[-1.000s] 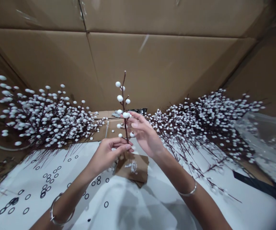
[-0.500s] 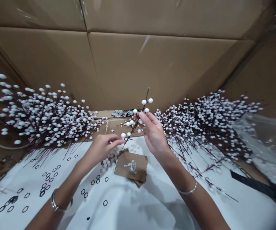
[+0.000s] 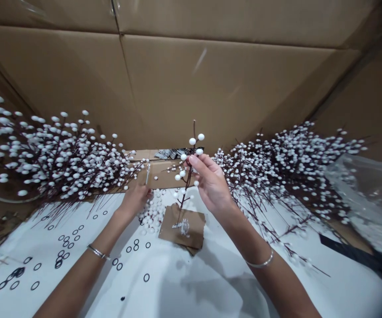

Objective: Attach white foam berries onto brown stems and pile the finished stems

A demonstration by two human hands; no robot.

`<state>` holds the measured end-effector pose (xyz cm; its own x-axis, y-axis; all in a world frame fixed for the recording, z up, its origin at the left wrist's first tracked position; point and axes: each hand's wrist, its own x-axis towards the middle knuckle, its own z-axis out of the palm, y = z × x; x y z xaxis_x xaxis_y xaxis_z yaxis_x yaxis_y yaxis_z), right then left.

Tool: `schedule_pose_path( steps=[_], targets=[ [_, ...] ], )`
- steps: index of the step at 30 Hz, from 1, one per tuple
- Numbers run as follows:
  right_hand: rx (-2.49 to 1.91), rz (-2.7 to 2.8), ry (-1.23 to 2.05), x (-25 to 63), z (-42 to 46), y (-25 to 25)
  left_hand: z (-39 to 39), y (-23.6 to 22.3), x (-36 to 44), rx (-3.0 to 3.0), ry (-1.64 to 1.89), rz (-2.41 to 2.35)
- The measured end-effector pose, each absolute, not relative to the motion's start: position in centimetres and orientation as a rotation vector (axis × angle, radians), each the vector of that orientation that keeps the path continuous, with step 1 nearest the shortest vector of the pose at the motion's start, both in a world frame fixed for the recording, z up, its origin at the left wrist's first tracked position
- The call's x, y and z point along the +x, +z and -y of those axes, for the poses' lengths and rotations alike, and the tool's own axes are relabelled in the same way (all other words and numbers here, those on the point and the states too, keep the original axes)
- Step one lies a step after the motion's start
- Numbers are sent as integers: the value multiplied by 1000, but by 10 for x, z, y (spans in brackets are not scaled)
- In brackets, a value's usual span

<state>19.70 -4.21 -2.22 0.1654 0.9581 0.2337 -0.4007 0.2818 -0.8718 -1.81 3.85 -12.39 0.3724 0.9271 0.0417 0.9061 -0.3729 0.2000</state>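
Note:
Pinched in my right hand (image 3: 211, 181) is a berry stem (image 3: 187, 187), dark brown with white round berries along it. It stands nearly upright, its lower end over a torn cardboard piece (image 3: 171, 234) that carries a clear whitish blob (image 3: 185, 227). My left hand (image 3: 135, 199) is at the upper left edge of a pile of loose white berries (image 3: 153, 214). Its back faces me and most of its fingers are hidden, so whether it holds a berry does not show.
Bundles of white-berry stems lie at the left (image 3: 68, 159) and right (image 3: 277, 163). Black rings (image 3: 66, 244) are scattered on the white table (image 3: 127, 282). A cardboard wall (image 3: 227, 88) rises behind, and plastic wrap (image 3: 370, 185) sits at the right.
My left hand has moved left and away from the stem, to the loose berries. My right hand keeps its hold, and the stem has turned more upright.

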Motion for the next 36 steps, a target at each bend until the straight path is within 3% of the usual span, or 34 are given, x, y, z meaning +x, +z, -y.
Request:
schedule_pose_path(
  steps=[6, 14, 20, 24, 36],
  targets=[
    [-755, 905, 1133, 197, 44, -20, -36, -129, -9, 2572, 194, -1740],
    [-743, 906, 1160, 195, 43, -20, -28, -117, -6, 2612, 444, -1750],
    [-697, 945, 1237, 189, 45, -26, -12, -73, -3, 1983, 1179, -1271],
    [-680, 989, 1330, 182, 48, -30, 10, -54, 11, 1622, 1429, -961],
    [-614, 1058, 1315, 178, 53, -33, 37, -48, 26, 1419, 1399, -700]
  ],
)
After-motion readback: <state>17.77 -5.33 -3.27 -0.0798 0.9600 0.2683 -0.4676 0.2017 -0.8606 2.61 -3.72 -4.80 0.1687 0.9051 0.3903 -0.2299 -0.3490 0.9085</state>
